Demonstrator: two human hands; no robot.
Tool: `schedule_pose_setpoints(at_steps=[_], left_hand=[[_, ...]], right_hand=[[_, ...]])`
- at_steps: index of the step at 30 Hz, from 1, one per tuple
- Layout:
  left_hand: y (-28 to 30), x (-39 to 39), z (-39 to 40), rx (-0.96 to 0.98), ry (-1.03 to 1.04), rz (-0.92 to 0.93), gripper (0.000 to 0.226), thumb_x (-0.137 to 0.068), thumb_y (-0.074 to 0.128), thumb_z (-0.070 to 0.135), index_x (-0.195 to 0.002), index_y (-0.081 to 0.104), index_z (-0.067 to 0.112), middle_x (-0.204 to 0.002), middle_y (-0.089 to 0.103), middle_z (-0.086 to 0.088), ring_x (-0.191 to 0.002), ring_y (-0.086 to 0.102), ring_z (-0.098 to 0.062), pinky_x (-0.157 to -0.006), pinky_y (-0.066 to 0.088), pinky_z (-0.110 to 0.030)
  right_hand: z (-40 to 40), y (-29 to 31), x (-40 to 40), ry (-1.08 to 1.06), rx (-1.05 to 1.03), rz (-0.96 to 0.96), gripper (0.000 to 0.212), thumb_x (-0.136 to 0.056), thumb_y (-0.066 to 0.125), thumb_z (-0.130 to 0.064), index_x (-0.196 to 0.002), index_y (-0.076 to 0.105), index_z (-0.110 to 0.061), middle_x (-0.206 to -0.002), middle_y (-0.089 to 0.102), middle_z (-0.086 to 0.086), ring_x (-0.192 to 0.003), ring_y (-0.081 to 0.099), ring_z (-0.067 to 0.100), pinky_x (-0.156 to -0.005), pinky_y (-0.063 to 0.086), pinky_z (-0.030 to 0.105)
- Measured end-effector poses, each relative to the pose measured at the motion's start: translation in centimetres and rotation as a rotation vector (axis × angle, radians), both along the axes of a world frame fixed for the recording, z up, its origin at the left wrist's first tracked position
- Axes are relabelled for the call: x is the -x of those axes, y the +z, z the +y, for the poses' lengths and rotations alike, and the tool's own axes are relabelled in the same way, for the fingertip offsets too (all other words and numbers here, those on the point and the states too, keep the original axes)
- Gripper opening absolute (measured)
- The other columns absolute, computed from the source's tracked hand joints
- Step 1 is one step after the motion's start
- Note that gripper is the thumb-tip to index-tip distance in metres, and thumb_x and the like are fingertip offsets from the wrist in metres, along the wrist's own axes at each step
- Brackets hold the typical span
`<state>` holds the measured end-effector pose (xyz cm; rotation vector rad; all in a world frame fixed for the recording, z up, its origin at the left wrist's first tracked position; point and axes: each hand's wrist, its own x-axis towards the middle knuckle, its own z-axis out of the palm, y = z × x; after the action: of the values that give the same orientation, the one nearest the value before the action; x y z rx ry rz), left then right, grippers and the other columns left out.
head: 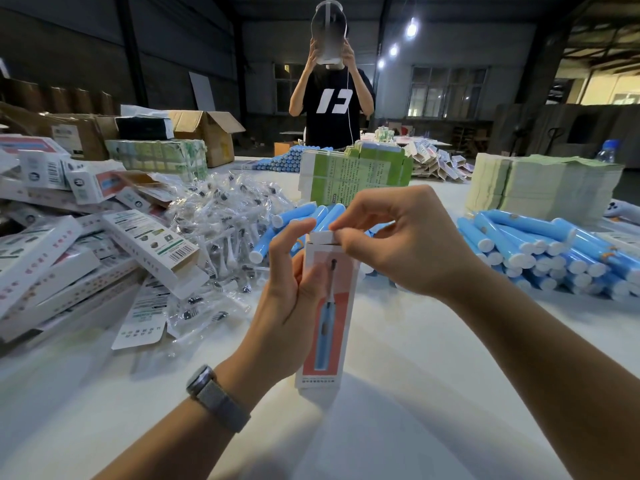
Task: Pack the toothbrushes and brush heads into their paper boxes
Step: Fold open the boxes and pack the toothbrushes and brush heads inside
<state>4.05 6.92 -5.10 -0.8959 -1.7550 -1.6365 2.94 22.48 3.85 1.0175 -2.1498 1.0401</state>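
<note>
A tall white and pink paper box [329,317] with a blue toothbrush printed on it stands upright above the white table [398,393]. My left hand [287,289] grips its upper left side. My right hand [401,244] pinches the white top flap of the box between thumb and fingertips. Blue toothbrush handles lie in one pile [311,220] just behind the box and in another pile [554,251] at the right. Brush heads in clear bags [225,216] are heaped to the left. What is inside the box is hidden.
Finished and empty white boxes [69,251] pile up at the left. Green box stacks [353,174] and flat paper stacks [543,181] stand behind. A person in a black shirt [330,109] stands across the table. Brown cartons [207,129] sit at the back left.
</note>
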Motion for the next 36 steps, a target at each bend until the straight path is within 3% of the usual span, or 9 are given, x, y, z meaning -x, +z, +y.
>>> schedule_pose_setpoints(at_steps=[3, 5, 9, 12, 16, 19, 25, 32, 36], left_hand=[[0.0, 0.0, -0.2, 0.043, -0.007, 0.0, 0.04, -0.104, 0.037, 0.029, -0.124, 0.034, 0.064, -0.099, 0.065, 0.017, -0.08, 0.062, -0.007, -0.071, 0.053, -0.025], [-0.1, 0.0, -0.4, 0.038, 0.018, -0.001, 0.044, -0.104, 0.037, 0.026, -0.124, 0.033, 0.065, -0.095, 0.065, 0.014, -0.076, 0.061, -0.01, -0.069, 0.052, -0.028], [-0.3, -0.2, -0.4, 0.048, 0.045, 0.018, 0.036, -0.099, 0.038, 0.04, -0.123, 0.032, 0.066, -0.095, 0.064, -0.003, -0.073, 0.061, -0.023, -0.068, 0.053, -0.041], [-0.4, 0.1, -0.3, 0.023, 0.038, 0.022, 0.032, -0.099, 0.039, 0.039, -0.12, 0.036, 0.063, -0.099, 0.066, -0.006, -0.073, 0.062, -0.015, -0.066, 0.052, -0.031], [-0.5, 0.4, -0.5, -0.016, 0.011, 0.015, 0.027, -0.1, 0.04, 0.035, -0.116, 0.039, 0.057, -0.094, 0.066, 0.012, -0.07, 0.058, -0.005, -0.066, 0.047, -0.02], [-0.4, 0.6, -0.6, -0.077, -0.017, -0.02, 0.026, -0.098, 0.044, 0.034, -0.112, 0.045, 0.056, -0.098, 0.065, 0.01, -0.078, 0.059, -0.009, -0.07, 0.05, -0.025], [-0.2, 0.3, -0.8, -0.042, -0.036, -0.041, 0.035, -0.104, 0.036, 0.019, -0.105, 0.046, 0.052, -0.09, 0.061, 0.01, -0.073, 0.059, -0.004, -0.064, 0.051, -0.02], [-0.3, 0.3, -0.4, -0.096, -0.045, -0.076, 0.035, -0.101, 0.037, 0.022, -0.104, 0.046, 0.056, -0.089, 0.064, 0.015, -0.072, 0.06, -0.004, -0.064, 0.052, -0.02], [-0.4, 0.3, -0.2, -0.103, -0.017, -0.076, 0.032, -0.101, 0.039, 0.025, -0.102, 0.044, 0.056, -0.082, 0.059, 0.015, -0.067, 0.056, -0.005, -0.062, 0.05, -0.021]], right_hand=[[-0.2, 0.0, -0.1, -0.053, -0.004, 0.018, 0.004, -0.08, 0.074, -0.018, -0.078, 0.076, -0.022, -0.069, 0.071, -0.009, -0.067, 0.068, 0.002, -0.059, 0.051, 0.013], [-0.3, 0.0, -0.4, -0.077, -0.042, 0.049, 0.005, -0.081, 0.074, -0.017, -0.077, 0.076, -0.02, -0.07, 0.072, -0.009, -0.069, 0.069, 0.002, -0.06, 0.05, 0.011], [-0.5, 0.4, -0.9, -0.085, -0.104, 0.078, 0.007, -0.078, 0.068, -0.021, -0.075, 0.074, -0.02, -0.07, 0.072, -0.009, -0.072, 0.069, 0.003, -0.058, 0.044, 0.008], [-0.3, 0.5, -0.7, -0.049, -0.11, 0.036, 0.006, -0.081, 0.07, -0.02, -0.078, 0.075, -0.017, -0.073, 0.071, -0.01, -0.07, 0.064, -0.001, -0.057, 0.04, 0.006], [0.3, 0.1, 0.2, 0.082, -0.061, -0.152, 0.006, -0.087, 0.073, -0.014, -0.092, 0.077, -0.014, -0.08, 0.067, -0.015, -0.086, 0.068, 0.009, -0.069, 0.054, 0.019], [0.4, -0.4, 0.7, 0.133, -0.042, -0.191, 0.015, -0.085, 0.075, -0.011, -0.1, 0.076, -0.015, -0.087, 0.066, -0.011, -0.091, 0.066, 0.015, -0.075, 0.056, 0.025], [0.1, -1.0, 1.0, 0.187, -0.007, -0.16, 0.01, -0.085, 0.073, -0.007, -0.092, 0.077, -0.012, -0.089, 0.064, 0.0, -0.086, 0.064, 0.016, -0.063, 0.046, 0.013], [-0.3, -2.1, 1.3, 0.197, 0.152, -0.228, 0.008, -0.084, 0.074, -0.004, -0.091, 0.074, -0.01, -0.089, 0.067, 0.001, -0.087, 0.066, 0.026, -0.07, 0.059, 0.045], [-0.5, -2.5, 1.5, 0.265, 0.231, -0.287, 0.01, -0.084, 0.072, 0.0, -0.084, 0.073, -0.01, -0.093, 0.067, 0.001, -0.083, 0.065, 0.023, -0.061, 0.056, 0.028]])
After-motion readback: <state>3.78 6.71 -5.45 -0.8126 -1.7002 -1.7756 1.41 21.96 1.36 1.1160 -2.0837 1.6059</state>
